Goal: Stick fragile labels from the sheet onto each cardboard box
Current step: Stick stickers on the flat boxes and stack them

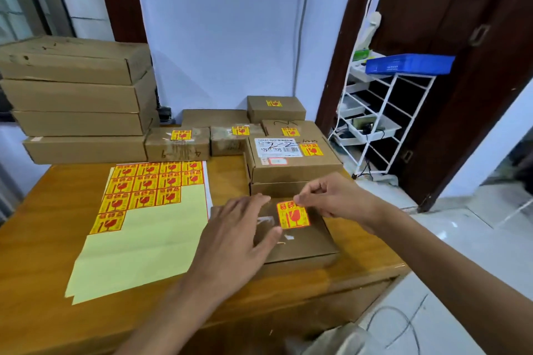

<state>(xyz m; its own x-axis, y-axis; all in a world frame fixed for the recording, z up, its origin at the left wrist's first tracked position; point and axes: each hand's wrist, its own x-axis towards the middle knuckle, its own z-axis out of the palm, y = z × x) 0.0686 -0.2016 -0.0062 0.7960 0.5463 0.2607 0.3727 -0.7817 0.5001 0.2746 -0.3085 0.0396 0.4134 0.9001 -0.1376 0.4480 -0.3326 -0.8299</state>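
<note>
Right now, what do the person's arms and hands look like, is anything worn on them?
Both forearms are bare as far as the picture shows: no sleeves, gloves or watch. The left hand and the right hand show no rings, bands or markings that I can make out. Each arm enters from the bottom edge.

Yellow-red fragile label (pixel 292 215) tilted atop nearest cardboard box (pixel 300 242); label sheet (pixel 150 228) flat at left, partly peeled; labelled boxes (pixel 291 158) behind; unlabelled stack (pixel 78 101) far left

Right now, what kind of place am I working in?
Probably a small home or shop packing room: stacked cardboard boxes on a wooden table, a fragile label sheet, and a white wire rack by a door.
</note>
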